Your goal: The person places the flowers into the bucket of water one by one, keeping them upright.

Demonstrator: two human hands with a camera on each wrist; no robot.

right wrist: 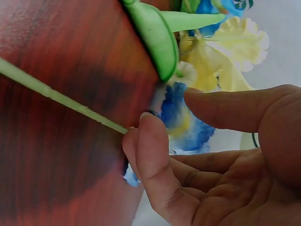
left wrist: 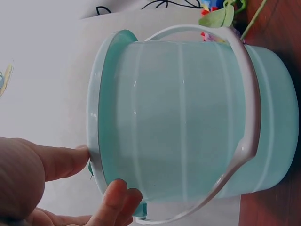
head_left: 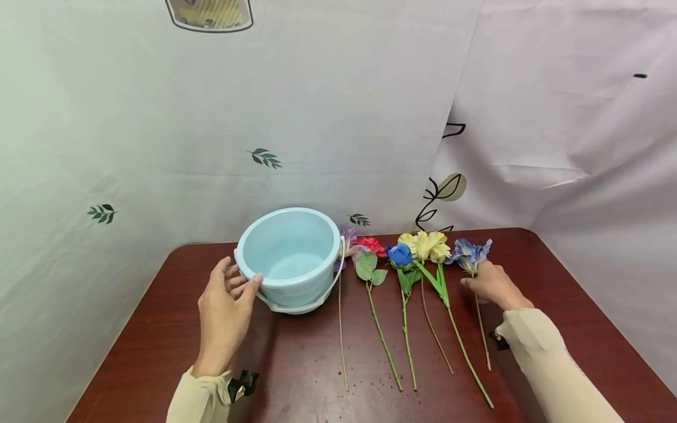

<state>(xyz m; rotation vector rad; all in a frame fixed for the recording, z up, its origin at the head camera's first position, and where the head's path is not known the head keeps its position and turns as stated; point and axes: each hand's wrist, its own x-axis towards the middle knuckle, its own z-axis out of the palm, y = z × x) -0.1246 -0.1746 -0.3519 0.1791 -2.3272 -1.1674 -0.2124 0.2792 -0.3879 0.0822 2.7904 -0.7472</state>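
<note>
A light blue bucket [head_left: 288, 282] stands upright left of the table's middle, its white handle [left wrist: 251, 103] hanging down against the wall. My left hand [head_left: 227, 305] is at its left front. The thumb touches the rim, and bent fingers lie close by the bucket's side. On the far right lies a blue-violet artificial flower [head_left: 469, 254] with a thin stem [right wrist: 61, 100]. My right hand [head_left: 497, 285] reaches around that stem just below the bloom. In the right wrist view the thumb stands apart from the fingers, whose tips are at the stem.
Between bucket and right hand lie several artificial flowers, stems towards me: a purple one [head_left: 349, 238], a red one [head_left: 372, 245], a royal-blue one [head_left: 400, 254] and yellow blooms [head_left: 425, 244]. A pale printed cloth [head_left: 328, 117] hangs behind the dark red table [head_left: 296, 370].
</note>
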